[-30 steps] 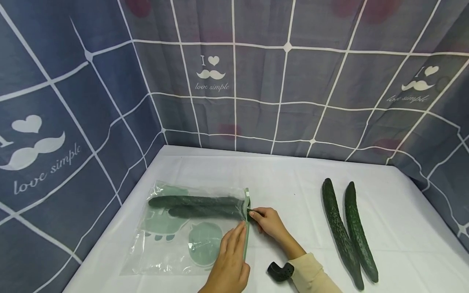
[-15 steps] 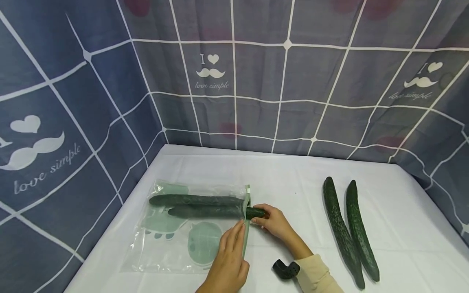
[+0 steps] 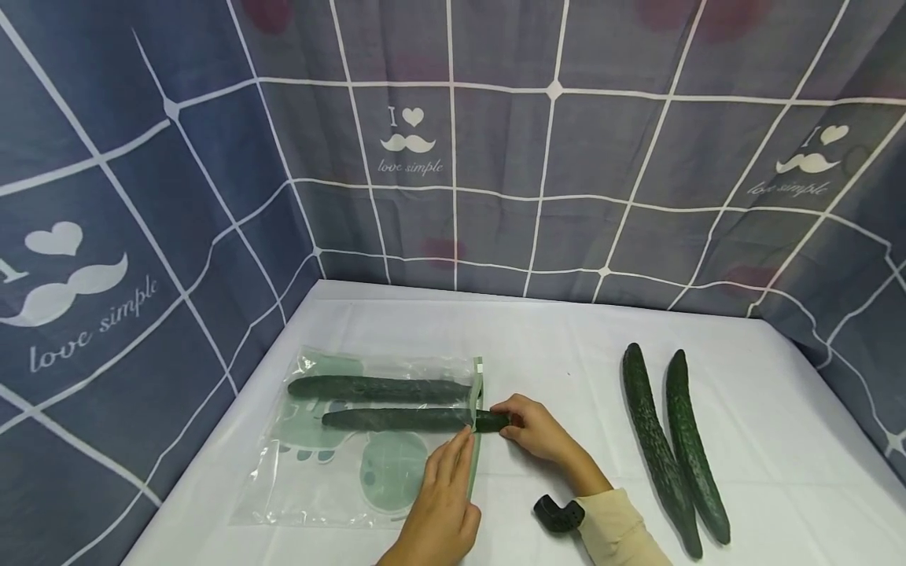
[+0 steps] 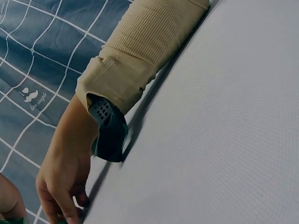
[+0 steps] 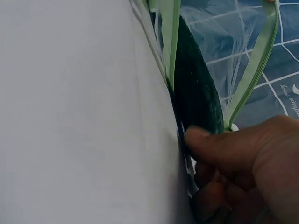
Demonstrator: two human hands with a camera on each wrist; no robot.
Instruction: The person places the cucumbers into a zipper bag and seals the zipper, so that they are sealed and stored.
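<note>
A clear zip bag [image 3: 318, 491] with green prints lies flat at the left. One cucumber [image 3: 375, 387] is inside along its far side. A second cucumber [image 3: 396, 420] lies nearer, mostly inside, its right end poking out of the green-edged mouth. My right hand [image 3: 541, 432] pinches that end; in the right wrist view its thumb [image 5: 219, 144] presses on the dark green skin. My left hand [image 3: 442, 499] holds the bag's green edge [image 5: 252, 70], which stands lifted away from the cucumber. The left thumb's contact is hidden in the head view.
Two more cucumbers, one [image 3: 654, 440] beside the other [image 3: 694, 440], lie on the white cloth [image 3: 566, 346] at the right. A black wrist camera [image 3: 559, 513] sits at the right sleeve cuff [image 3: 616, 519]. Grid-patterned curtains [image 3: 495, 157] stand behind and at the sides.
The second cucumber has shifted toward me inside the bag, leaving a gap to the first. My right hand has moved right, exposing the cucumber's end. The left hand stays in place.
</note>
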